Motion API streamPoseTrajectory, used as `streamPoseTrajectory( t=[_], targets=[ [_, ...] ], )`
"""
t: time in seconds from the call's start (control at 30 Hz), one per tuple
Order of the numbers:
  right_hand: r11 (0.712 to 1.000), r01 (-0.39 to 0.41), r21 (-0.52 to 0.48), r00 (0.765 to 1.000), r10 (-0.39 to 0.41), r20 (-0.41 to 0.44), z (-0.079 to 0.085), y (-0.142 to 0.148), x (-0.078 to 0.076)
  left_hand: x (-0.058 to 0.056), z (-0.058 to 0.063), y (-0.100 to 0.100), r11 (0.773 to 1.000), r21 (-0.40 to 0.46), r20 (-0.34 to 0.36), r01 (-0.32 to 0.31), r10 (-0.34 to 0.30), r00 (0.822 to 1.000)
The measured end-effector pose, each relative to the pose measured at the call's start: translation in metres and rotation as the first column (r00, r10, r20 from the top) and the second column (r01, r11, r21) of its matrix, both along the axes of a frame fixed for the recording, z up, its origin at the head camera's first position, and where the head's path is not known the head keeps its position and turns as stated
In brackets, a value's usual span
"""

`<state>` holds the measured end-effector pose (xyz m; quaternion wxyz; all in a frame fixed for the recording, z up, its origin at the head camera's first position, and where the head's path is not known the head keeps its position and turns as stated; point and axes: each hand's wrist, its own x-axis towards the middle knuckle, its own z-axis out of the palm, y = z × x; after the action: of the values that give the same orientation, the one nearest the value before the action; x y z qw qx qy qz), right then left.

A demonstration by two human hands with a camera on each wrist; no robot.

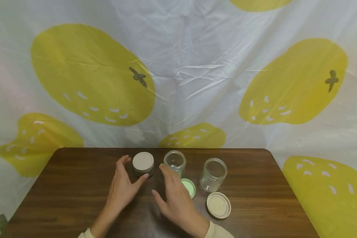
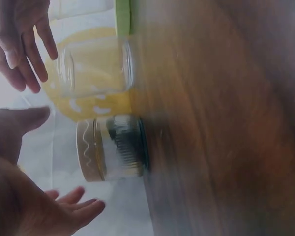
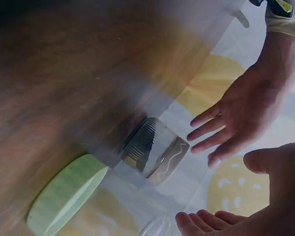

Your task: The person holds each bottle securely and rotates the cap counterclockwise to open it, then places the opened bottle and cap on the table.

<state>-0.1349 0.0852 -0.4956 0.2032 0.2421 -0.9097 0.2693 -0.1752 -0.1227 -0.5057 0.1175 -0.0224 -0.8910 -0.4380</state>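
Note:
A glass jar point(image 1: 143, 162) with a beige lid stands at the back left of the table. Its lid point(image 2: 88, 150) has a wavy white line round the side, and something dark and ribbed lies inside, of a kind I cannot tell. My left hand point(image 1: 122, 190) is beside this jar with fingers spread and thumb at its near side; whether it touches is unclear. Nothing is in my right hand point(image 1: 177, 201), held to the right with thumb apart, partly in front of an uncapped glass jar point(image 1: 175, 159) and a green lid point(image 1: 189, 187).
Another uncapped glass jar point(image 1: 213, 175) stands to the right. A loose beige lid point(image 1: 218, 205) lies in front of it on the brown wooden table point(image 1: 261, 195). Behind the table's back edge hangs a white cloth point(image 1: 193, 82) with yellow lemon prints.

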Motion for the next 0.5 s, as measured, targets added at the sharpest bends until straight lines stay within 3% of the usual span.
streamPoseTrajectory(
  t=[0.13, 0.27, 0.5],
  targets=[
    [1.000, -0.001, -0.018, 1.000, 0.001, 0.007, 0.000, -0.009, -0.011, -0.004, 0.002, -0.003, 0.996, -0.076, 0.093, 0.055, -0.047, 0.995],
    [0.999, 0.020, -0.047, 1.000, -0.019, 0.017, 0.001, -0.019, -0.024, -0.007, 0.001, -0.004, 0.989, -0.106, 0.128, 0.105, -0.091, 0.988],
    [0.998, 0.028, -0.065, 1.000, -0.027, 0.013, 0.004, -0.040, -0.042, -0.015, 0.000, -0.012, 0.990, -0.025, 0.131, 0.139, -0.134, 0.982]
  ],
)
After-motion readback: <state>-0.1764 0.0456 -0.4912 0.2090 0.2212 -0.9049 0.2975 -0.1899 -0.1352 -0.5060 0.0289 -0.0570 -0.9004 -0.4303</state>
